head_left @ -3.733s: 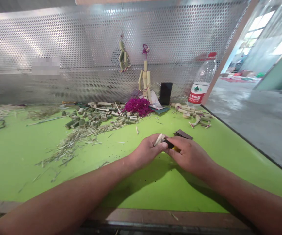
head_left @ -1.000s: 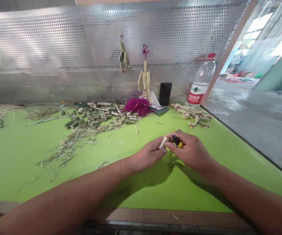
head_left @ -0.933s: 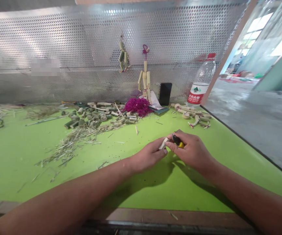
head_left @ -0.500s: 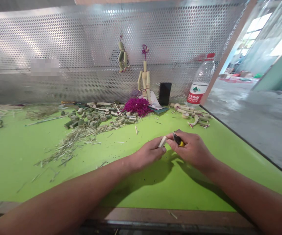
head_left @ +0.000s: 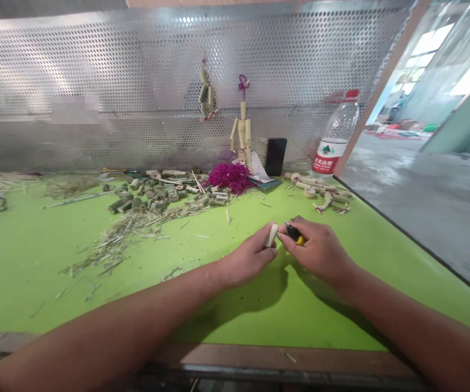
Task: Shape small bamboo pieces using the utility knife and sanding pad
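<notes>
My left hand (head_left: 249,257) pinches a pale strip of bamboo (head_left: 272,234) between thumb and fingers, its tip standing up and tilted. My right hand (head_left: 316,251) grips a yellow-and-black utility knife (head_left: 294,233), with most of the knife hidden in the fingers. The two hands almost meet, and the knife sits just right of the strip. A dark piece of sandpaper (head_left: 298,218) shows just behind my right hand, partly covered by it.
The green tabletop (head_left: 55,272) carries bamboo shavings and several cut bamboo tubes (head_left: 157,198) to the left. Jointed bamboo figures (head_left: 241,130), a phone (head_left: 276,157), a magenta tassel (head_left: 230,178) and a plastic bottle (head_left: 335,136) stand along a perforated metal screen (head_left: 96,65).
Compared with earlier, the hands have moved apart slightly. The bamboo strip now stands more upright, and the knife shows less between my right fingers. The sandpaper is mostly covered by my right hand.
</notes>
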A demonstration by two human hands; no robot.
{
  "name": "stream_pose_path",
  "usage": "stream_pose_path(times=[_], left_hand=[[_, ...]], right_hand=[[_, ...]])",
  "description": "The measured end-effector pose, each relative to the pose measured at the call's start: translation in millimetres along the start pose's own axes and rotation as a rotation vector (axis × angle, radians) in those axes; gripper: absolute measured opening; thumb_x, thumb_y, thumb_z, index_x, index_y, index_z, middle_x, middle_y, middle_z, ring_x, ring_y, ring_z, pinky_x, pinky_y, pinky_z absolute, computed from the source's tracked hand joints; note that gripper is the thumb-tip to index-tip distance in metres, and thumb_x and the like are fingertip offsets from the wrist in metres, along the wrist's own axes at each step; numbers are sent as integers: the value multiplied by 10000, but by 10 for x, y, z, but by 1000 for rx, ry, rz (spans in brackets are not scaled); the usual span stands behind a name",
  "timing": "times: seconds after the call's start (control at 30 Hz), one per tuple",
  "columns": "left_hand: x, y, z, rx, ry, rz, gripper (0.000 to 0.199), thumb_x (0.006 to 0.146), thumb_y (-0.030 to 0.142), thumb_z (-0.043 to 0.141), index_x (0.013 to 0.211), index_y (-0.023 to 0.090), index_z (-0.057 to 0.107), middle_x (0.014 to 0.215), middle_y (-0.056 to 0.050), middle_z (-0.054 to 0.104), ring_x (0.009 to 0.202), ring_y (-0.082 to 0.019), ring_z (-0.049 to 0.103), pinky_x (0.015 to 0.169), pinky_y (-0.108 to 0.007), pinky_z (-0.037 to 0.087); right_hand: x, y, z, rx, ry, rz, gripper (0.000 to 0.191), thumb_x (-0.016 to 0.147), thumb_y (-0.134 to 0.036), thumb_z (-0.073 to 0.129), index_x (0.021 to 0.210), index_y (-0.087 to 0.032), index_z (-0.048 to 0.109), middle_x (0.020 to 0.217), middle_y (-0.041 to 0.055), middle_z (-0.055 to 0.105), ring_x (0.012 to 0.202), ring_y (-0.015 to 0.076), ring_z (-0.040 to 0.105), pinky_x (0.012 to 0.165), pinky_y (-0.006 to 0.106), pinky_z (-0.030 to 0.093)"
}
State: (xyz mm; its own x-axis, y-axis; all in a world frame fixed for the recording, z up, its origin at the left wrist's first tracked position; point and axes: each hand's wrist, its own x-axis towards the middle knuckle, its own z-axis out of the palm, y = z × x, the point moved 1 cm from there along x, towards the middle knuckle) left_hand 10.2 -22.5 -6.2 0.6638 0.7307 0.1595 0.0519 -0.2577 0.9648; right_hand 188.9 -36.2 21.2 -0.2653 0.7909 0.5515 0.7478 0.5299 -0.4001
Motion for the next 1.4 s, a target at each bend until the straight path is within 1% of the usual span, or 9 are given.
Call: stream_pose_path(times=[0.43, 0.67, 0.87, 1.0, 1.07, 1.13, 1.2, 1.3, 1.4], left_hand=[[5, 6, 20, 82, 35, 25, 244, 942, 360, 494, 1150, 235, 516, 805, -36, 500, 869, -216, 510, 752, -348, 421], [11, 17, 41, 77, 71, 48, 291, 915, 401, 546, 1159, 243, 560, 840, -47, 558, 844, -217, 533, 744, -349, 434], [-4, -11, 20, 16, 22, 44, 381, 939, 435, 512, 1253, 221, 542, 847, -49, 573, 849, -204, 537, 757, -348, 453], [-5, -7, -44, 22, 54, -55, 398, 944, 395, 501, 1297, 212, 518, 826, -32, 528, 732, -156, 480, 668, -306, 423], [1, 13, -101, 9, 77, -124, 451, 938, 353, 494, 1367, 216, 462, 807, -16, 510, 655, -127, 438, 588, -272, 384], [11, 38, -168, -22, 93, -147, 493, 936, 312, 468, 1413, 205, 405, 763, 4, 507, 606, -110, 420, 543, -246, 352], [24, 57, -234, -50, 115, -124, 446, 936, 297, 448, 1365, 176, 430, 704, 23, 507, 573, -100, 418, 525, -231, 342], [48, 71, -307, -55, 183, -45, 278, 954, 350, 439, 1131, 154, 526, 644, 38, 504, 538, -88, 413, 521, -221, 351], [79, 97, -354, -64, 276, 20, 303, 973, 438, 414, 956, 161, 535, 591, 46, 477, 493, -80, 390, 500, -216, 348]], right_hand=[[-3, -8, 26, 31, -52, 26, 169, 854, -254, 551, 709, -174, 585, 644, 13, 578, 572, 134, 472, 544, 257, 313], [-7, -19, 35, 33, -29, 49, 181, 816, -231, 542, 643, -192, 506, 599, -11, 517, 557, 123, 444, 532, 254, 287], [1, -45, 32, 71, 16, 62, 239, 809, -244, 532, 600, -204, 424, 549, -38, 439, 527, 106, 390, 510, 243, 264], [28, 24, -13, 108, 74, 89, 252, 813, -249, 533, 589, -202, 428, 534, -47, 410, 512, 99, 364, 499, 244, 250], [53, 80, -42, 141, 99, 130, 241, 812, -253, 539, 593, -200, 454, 541, -46, 423, 515, 99, 371, 499, 246, 257], [86, 133, -66, 188, 104, 183, 266, 824, -283, 554, 589, -199, 465, 537, -45, 429, 512, 101, 379, 501, 249, 271], [122, 173, -75, 264, 79, 231, 339, 848, -360, 577, 576, -202, 451, 511, -50, 414, 491, 99, 373, 493, 252, 279], [174, 226, -56, 448, 37, 281, 374, 843, -482, 617, 629, -203, 489, 480, -63, 409, 457, 98, 364, 468, 252, 297], [205, 304, -4, 570, 77, 315, 319, 793, -487, 679, 751, -195, 555, 503, -65, 458, 459, 100, 409, 462, 243, 346]])
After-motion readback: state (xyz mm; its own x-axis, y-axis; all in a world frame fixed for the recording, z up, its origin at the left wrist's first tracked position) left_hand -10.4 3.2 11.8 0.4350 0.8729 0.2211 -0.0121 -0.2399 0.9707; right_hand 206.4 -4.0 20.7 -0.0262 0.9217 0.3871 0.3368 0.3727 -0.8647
